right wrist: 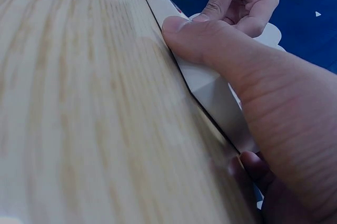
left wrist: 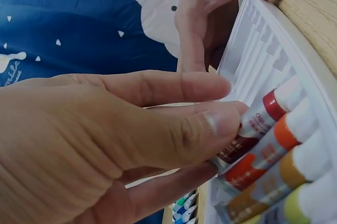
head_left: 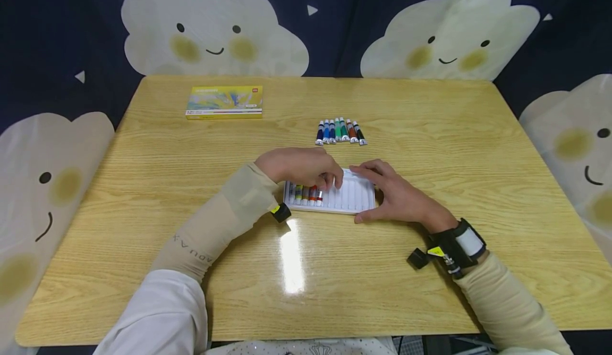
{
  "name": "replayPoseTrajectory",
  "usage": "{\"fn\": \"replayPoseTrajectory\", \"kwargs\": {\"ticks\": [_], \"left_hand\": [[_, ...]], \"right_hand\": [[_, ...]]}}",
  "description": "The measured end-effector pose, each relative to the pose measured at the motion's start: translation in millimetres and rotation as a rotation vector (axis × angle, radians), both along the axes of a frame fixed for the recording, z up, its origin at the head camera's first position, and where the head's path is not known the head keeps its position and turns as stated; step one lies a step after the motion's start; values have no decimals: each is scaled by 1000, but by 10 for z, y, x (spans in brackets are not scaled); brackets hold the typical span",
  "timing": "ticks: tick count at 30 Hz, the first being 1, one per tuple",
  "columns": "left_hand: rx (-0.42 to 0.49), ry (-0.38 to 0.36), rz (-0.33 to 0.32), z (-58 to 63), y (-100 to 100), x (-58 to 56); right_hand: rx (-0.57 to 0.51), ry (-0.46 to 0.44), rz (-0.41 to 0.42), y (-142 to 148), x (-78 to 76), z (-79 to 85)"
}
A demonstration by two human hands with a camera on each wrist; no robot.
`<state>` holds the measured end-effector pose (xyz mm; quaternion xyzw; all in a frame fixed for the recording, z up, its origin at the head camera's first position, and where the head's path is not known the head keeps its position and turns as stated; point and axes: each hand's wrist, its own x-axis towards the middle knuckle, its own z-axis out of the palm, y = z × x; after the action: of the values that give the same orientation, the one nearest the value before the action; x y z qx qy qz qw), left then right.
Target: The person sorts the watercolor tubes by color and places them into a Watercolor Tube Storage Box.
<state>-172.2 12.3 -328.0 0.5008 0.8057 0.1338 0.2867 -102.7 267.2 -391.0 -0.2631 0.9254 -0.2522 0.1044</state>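
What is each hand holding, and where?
The right hand grips the white tray by its right end; whether the left hand pinches the dark red tube can't be told.

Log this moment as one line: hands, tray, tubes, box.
left hand: over tray, by dark red tube; right hand: holds tray's right end; tray tubes: left part; loose tubes: row beyond tray; yellow box: back left

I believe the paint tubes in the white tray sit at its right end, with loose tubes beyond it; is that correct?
Not quite: the head view shows paint tubes at the left end of the white tray, with loose tubes beyond.
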Motion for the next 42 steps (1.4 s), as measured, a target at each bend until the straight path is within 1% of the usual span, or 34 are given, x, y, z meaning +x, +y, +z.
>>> {"fn": "replayPoseTrajectory", "kwargs": {"ticks": [5, 10, 15, 21, 28, 34, 36, 42], "left_hand": [[-6, -17, 13, 9, 14, 4], [19, -34, 4, -10, 10, -11], [34, -46, 13, -18, -10, -20], [12, -36, 32, -3, -15, -19], [-12, -16, 34, -3, -9, -10], [-33, -45, 47, 8, -8, 2], [-36, -43, 40, 7, -9, 3], [-64, 9, -21, 5, -2, 11]], "right_hand": [[3, 12, 6, 5, -3, -2], [-2, 10, 10, 7, -6, -3], [-1, 6, 12, 6, -8, -6], [-1, 15, 19, 8, -12, -11], [-2, 13, 9, 2, -6, -1], [-14, 7, 14, 2, -19, -2], [-14, 7, 15, 4, -21, -3], [-9, 2, 9, 5, -8, 2]]}}
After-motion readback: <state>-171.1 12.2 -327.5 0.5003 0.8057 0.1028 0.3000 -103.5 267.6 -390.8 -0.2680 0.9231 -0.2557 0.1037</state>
